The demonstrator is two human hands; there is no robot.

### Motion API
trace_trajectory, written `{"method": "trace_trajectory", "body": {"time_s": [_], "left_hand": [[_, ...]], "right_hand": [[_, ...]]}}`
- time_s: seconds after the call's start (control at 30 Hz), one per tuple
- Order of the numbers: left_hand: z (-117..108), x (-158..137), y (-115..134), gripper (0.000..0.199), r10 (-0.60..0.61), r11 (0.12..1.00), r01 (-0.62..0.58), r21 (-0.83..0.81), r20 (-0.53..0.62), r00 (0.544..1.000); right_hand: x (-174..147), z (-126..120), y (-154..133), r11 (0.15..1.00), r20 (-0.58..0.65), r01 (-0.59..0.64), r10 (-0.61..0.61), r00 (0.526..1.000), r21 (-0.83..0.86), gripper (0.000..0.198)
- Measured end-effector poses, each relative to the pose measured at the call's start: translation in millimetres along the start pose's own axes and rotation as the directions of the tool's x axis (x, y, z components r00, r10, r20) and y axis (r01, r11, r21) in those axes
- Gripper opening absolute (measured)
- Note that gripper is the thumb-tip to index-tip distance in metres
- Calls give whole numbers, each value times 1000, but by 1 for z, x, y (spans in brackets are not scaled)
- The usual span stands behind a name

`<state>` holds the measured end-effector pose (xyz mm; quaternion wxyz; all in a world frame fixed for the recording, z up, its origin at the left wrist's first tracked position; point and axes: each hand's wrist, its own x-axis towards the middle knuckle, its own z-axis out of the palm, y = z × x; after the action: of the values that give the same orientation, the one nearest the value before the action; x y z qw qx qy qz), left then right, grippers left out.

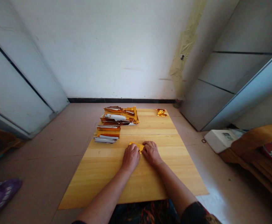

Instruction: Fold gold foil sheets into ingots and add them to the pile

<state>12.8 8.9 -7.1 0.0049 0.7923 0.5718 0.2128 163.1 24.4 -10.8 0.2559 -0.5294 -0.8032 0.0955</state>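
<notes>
On the wooden board, both my hands are at one small sheet of gold foil paper. My left hand has its fingers curled down on the sheet's left part. From the other side, my right hand grips its right end with bent fingers. The two hands sit close together, and much of the sheet's near edge is hidden under them. Beyond my left hand stand folded gold and white paper pieces, grouped in rows.
The low wooden tabletop reaches toward a white wall. Crumpled gold foil lies at its far right corner. A grey cabinet and a white box stand to the right. At the lower left lies a purple bag.
</notes>
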Motion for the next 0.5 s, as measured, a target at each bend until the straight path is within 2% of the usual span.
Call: {"method": "trace_trajectory", "body": {"time_s": [0.23,0.5], "left_hand": [[3,-1,-2,10,16,1000,-16,-21,-16,1000],[-1,-1,-1,11,-1,999,1,-45,16,1000]], "right_hand": [[-1,2,-1,1000,-29,-5,5,1000,20,9],[0,1,-1,998,-27,-31,33,999,49,8]]}}
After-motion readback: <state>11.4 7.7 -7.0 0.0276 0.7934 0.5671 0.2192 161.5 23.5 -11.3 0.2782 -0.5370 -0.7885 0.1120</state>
